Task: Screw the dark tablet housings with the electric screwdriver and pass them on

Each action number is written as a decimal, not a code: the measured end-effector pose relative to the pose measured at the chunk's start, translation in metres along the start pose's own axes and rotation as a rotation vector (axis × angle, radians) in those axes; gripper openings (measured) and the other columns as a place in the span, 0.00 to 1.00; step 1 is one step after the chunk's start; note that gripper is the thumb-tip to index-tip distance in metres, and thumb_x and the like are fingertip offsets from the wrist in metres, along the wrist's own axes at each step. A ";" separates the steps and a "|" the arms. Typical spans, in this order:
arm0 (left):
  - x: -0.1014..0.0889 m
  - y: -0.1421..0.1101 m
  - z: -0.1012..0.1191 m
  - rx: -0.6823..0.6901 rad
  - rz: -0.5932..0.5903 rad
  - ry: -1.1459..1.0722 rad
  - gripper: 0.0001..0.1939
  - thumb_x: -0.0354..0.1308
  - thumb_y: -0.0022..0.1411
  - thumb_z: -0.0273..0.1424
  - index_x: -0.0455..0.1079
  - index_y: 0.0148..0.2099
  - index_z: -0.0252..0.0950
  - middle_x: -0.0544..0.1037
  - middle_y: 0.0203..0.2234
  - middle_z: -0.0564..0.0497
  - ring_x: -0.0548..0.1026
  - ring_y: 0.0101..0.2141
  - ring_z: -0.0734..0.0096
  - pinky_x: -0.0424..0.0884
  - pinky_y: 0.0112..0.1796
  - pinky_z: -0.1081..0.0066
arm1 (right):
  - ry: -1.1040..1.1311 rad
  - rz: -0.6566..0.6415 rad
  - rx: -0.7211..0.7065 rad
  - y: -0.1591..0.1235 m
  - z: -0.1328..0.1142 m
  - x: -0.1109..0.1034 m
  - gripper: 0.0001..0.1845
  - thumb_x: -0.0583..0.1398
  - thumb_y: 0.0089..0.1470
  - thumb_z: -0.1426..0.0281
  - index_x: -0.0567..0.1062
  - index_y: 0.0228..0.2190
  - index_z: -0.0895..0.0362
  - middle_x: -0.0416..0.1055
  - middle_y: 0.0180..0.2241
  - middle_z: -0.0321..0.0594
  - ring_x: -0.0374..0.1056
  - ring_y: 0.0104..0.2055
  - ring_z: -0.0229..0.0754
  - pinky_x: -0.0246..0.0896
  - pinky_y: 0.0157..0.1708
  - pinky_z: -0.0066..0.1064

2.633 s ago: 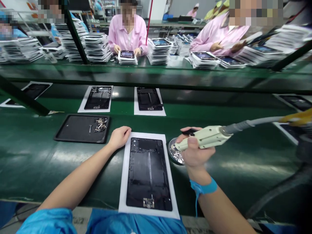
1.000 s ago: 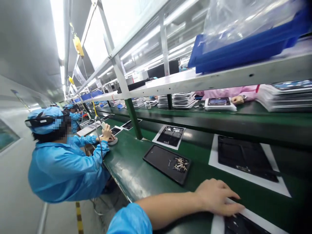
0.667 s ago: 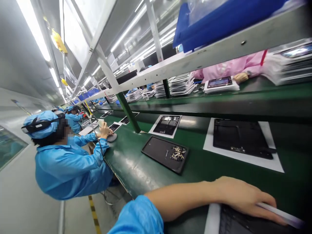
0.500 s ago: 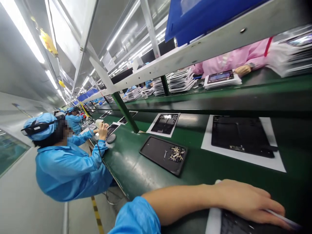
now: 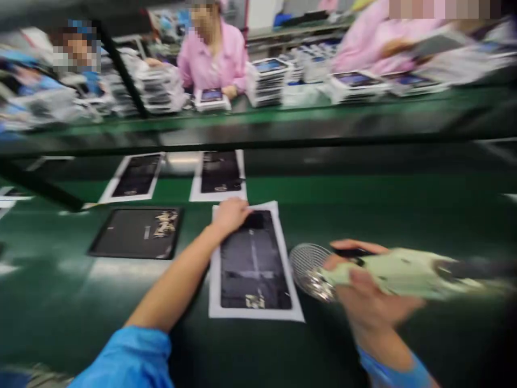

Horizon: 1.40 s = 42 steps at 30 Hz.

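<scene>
My left hand rests at the upper left corner of an opened black tablet, its fingers curled over the edge. The tablet lies on a white sheet. To the right of it, my right hand is closed round a pale green electric screwdriver, held nearly level above the bench. Its front end points left, toward a round grey dish with a ribbed surface. Small shiny metal parts show at the dish's lower edge, blurred. The screwdriver's tip cannot be made out.
A black tray with loose screws lies left of my forearm. Beyond are two more tablets on paper. A green post slants at left. Co-workers in pink sit behind a raised shelf with stacked devices.
The view has swung right and down. My right hand, with the screwdriver and the round dish, has come into view. My left hand is still at the tablet.
</scene>
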State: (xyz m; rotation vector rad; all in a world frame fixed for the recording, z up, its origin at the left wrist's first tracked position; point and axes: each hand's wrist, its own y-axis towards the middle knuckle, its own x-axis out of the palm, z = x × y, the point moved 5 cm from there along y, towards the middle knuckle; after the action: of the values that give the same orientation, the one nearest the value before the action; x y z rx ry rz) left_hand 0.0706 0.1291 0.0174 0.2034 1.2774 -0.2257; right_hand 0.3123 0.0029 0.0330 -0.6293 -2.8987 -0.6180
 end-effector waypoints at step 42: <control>0.015 0.007 -0.008 0.058 0.094 -0.093 0.10 0.57 0.72 0.35 0.78 0.43 0.37 0.78 0.40 0.46 0.75 0.45 0.59 0.68 0.44 0.65 | 0.106 -0.258 -0.096 -0.030 -0.038 0.041 0.15 0.64 0.61 0.59 0.73 0.47 0.51 0.74 0.38 0.38 0.71 0.22 0.37 0.69 0.18 0.31</control>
State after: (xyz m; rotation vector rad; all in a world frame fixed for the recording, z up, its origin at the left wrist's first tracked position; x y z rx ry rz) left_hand 0.0696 0.1370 0.0009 0.2985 1.1666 -0.1891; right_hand 0.2637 -0.0228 0.0641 -0.2239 -2.8852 -0.7978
